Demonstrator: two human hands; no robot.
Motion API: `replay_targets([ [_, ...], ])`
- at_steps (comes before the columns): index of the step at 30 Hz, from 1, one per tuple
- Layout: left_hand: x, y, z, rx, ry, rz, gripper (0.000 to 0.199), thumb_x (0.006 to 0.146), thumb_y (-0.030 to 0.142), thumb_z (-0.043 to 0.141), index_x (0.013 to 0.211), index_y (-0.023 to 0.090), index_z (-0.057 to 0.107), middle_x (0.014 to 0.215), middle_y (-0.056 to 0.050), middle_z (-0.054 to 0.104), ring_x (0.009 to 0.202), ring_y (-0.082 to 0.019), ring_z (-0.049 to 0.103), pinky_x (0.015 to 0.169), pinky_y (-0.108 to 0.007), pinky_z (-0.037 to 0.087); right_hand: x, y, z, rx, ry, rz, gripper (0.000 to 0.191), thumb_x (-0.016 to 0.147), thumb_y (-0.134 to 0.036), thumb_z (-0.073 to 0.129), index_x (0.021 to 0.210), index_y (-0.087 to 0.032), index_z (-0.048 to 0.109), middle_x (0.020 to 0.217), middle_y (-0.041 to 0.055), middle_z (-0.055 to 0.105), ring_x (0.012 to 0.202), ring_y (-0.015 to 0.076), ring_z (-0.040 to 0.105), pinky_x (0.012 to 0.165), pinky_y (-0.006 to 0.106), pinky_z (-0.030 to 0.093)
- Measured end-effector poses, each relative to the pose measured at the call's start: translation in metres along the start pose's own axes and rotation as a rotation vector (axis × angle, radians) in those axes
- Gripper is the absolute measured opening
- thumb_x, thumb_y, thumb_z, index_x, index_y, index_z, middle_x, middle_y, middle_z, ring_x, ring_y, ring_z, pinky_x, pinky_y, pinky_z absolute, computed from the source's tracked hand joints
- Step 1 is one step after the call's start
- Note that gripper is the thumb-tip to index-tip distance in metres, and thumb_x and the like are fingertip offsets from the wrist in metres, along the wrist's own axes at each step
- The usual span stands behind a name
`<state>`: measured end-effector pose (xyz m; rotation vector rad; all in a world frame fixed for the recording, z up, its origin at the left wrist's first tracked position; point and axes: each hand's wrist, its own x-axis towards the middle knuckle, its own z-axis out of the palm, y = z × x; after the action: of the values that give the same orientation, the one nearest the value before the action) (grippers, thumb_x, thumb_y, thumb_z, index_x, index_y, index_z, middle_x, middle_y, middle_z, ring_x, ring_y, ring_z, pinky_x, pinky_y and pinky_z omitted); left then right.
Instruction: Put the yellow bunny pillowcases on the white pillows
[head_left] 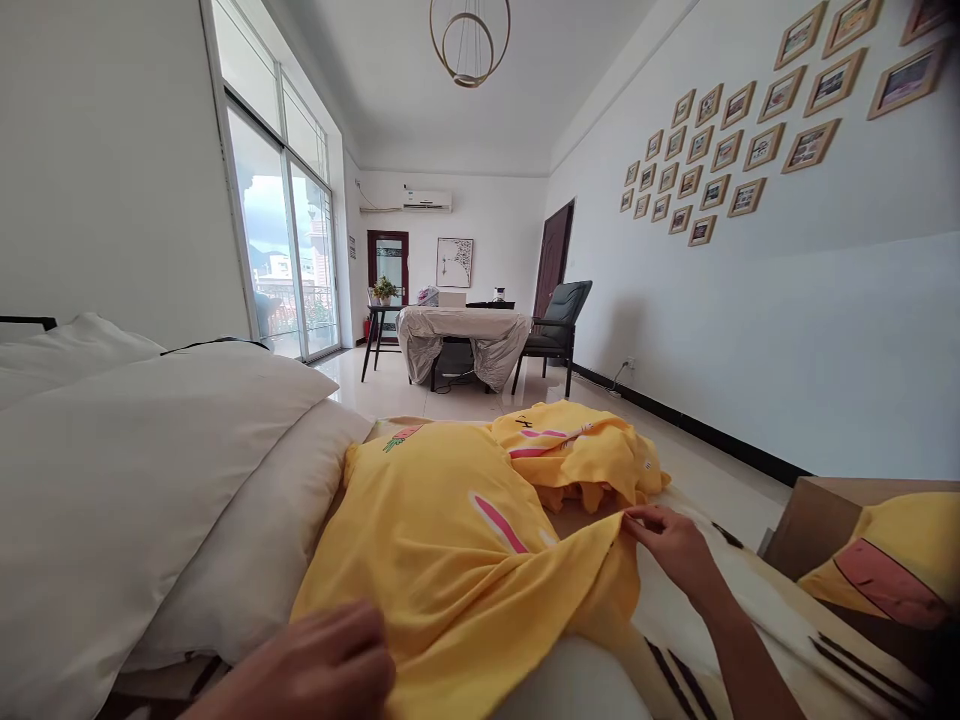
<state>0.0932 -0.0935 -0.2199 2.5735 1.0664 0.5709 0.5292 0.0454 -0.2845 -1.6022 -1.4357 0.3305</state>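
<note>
A yellow pillowcase [427,500] with a pink-and-white ear print and a carrot print is spread in front of me, looking padded in its far part. My right hand [671,545] pinches its near right corner between thumb and fingers, pulling the edge up and taut. At lower left, my left hand [322,660] is slightly blurred, its fingers curled over the pillowcase's near left side. Whatever is inside those fingers is hidden. Under the raised edge shows a plain white surface [574,685]; I cannot tell whether it is a pillow. Behind lies a crumpled yellow cloth [577,450] with similar prints.
White pillows [180,430] are piled on the left. A cream cover with dark stripes [750,620] lies to the right, beside a cardboard box [814,520] with another yellow printed cloth [900,560]. Farther off stand a draped table [465,325] and a black chair [559,325].
</note>
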Motion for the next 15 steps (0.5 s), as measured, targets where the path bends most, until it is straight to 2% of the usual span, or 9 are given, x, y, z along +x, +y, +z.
replay_targets([
  [2,0.002,-0.011,-0.019,-0.055,0.181,-0.099,0.026,0.095,0.032,0.036,0.078,0.022,0.052,0.081,-0.002,0.057,0.071,-0.013,0.051,0.066,-0.021,0.039,-0.001,-0.003,0.002,-0.009,0.039,0.038,0.042,0.056,-0.059,0.066,0.069,-0.021,0.074,0.070,0.0068,0.070,0.069,0.0256,0.061,0.061,0.032,0.043],
  [4,0.011,-0.035,-0.024,-0.205,0.388,-0.221,0.026,0.092,0.041,0.040,0.081,0.021,0.051,0.074,0.000,0.052,0.069,-0.014,0.048,0.063,-0.022,0.040,-0.003,-0.006,0.010,0.068,0.041,0.083,0.045,0.057,-0.061,0.067,0.073,-0.020,0.074,0.062,0.0054,0.067,0.062,0.0223,0.058,0.055,0.030,0.040],
  [6,0.026,-0.065,-0.016,-0.439,0.503,-0.350,0.032,0.087,0.052,0.045,0.081,0.020,0.049,0.069,0.001,0.049,0.064,-0.013,0.046,0.057,-0.022,0.039,-0.005,-0.008,0.025,0.235,0.017,0.147,0.048,0.056,-0.062,0.068,0.075,-0.018,0.072,0.050,0.0023,0.059,0.050,0.0170,0.050,0.047,0.028,0.035],
  [8,0.041,-0.095,-0.002,-0.561,0.579,-0.454,0.043,0.074,0.061,0.055,0.074,0.020,0.046,0.066,0.003,0.048,0.060,-0.013,0.044,0.054,-0.023,0.038,-0.007,-0.007,0.041,0.393,-0.047,0.213,0.050,0.054,-0.063,0.069,0.072,-0.016,0.067,0.044,-0.0009,0.052,0.041,0.0127,0.042,0.041,0.027,0.028],
  [10,0.049,-0.117,0.008,-0.631,0.591,-0.548,0.051,0.061,0.067,0.063,0.071,0.019,0.046,0.063,0.004,0.047,0.058,-0.012,0.043,0.052,-0.023,0.035,-0.007,-0.005,0.054,0.470,-0.117,0.253,0.051,0.052,-0.064,0.069,0.069,-0.016,0.063,0.049,-0.0001,0.054,0.040,0.0108,0.042,0.040,0.026,0.028],
  [11,0.050,-0.124,0.011,-0.679,0.580,-0.599,0.053,0.060,0.068,0.063,0.072,0.019,0.046,0.061,0.004,0.047,0.055,-0.012,0.042,0.050,-0.022,0.033,-0.007,-0.003,0.058,0.483,-0.140,0.263,0.051,0.052,-0.063,0.069,0.069,-0.016,0.061,0.055,0.0019,0.058,0.043,0.0109,0.045,0.041,0.025,0.029],
  [13,0.043,-0.131,0.008,-0.795,0.522,-0.691,0.053,0.066,0.070,0.055,0.079,0.019,0.048,0.060,0.004,0.049,0.049,-0.010,0.039,0.046,-0.022,0.027,-0.006,0.001,0.060,0.488,-0.184,0.292,0.051,0.052,-0.061,0.069,0.074,-0.016,0.060,0.066,0.0047,0.063,0.048,0.0112,0.051,0.043,0.024,0.032],
  [15,0.029,-0.129,-0.003,-0.840,0.446,-0.708,0.057,0.075,0.071,0.041,0.090,0.018,0.052,0.065,0.001,0.055,0.049,-0.012,0.043,0.045,-0.022,0.027,-0.006,0.006,0.057,0.473,-0.238,0.343,0.050,0.054,-0.061,0.068,0.075,-0.016,0.059,0.060,0.0030,0.061,0.043,0.0090,0.046,0.040,0.022,0.026],
])
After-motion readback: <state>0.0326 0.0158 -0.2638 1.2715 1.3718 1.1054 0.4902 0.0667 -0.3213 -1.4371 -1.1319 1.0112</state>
